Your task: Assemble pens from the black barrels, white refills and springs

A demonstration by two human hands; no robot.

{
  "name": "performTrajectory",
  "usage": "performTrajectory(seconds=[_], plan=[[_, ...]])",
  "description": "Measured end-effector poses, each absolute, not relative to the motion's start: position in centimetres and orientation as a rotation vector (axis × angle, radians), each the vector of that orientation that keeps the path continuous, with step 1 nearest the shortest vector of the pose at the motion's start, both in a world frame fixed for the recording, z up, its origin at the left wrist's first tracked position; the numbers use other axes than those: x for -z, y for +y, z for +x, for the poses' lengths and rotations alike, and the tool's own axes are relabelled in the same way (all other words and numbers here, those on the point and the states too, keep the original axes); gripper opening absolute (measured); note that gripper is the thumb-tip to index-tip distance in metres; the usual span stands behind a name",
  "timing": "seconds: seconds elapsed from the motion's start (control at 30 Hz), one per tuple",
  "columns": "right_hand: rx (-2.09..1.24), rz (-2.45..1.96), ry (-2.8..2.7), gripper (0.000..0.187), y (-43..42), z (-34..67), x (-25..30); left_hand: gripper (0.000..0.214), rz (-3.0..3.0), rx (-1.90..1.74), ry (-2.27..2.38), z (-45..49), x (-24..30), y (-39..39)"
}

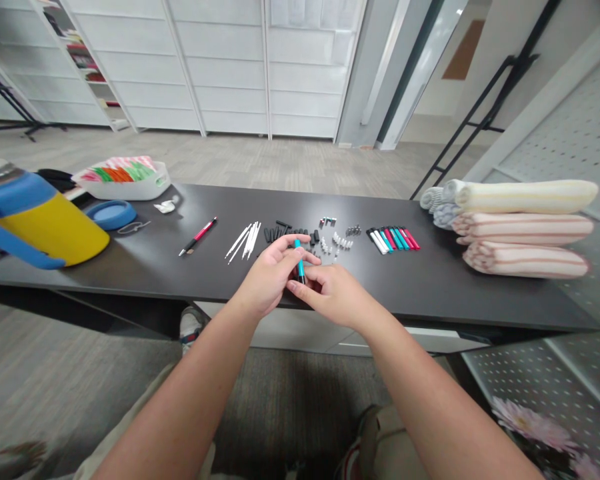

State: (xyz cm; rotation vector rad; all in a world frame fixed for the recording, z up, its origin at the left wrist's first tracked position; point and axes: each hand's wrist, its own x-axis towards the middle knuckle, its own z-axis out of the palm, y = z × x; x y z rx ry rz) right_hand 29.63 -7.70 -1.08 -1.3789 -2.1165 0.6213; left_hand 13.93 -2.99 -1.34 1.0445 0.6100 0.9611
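Head view: teal tube in hands, colourful items in basket.

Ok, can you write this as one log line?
left hand: holding teal tube | right hand: at tube's black end | table: pen, white sticks, coloured tubes

We've got bare forearms, beige trousers with soft creases. Left sneaker: pale grey-white upper, dark navy band, red stripe. We make out the right sneaker only partly, red-and-white striping, rest hidden.
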Motion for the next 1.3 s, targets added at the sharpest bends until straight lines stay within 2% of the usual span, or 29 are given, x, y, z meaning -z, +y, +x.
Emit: performTrajectory(seconds=[1.3], plan=[[-0.591,-1.421,-2.126,0.043,-8.14,29.27,1.14,0.028,1.101,-0.94,0.59,13.84,1.85,-3.18]])
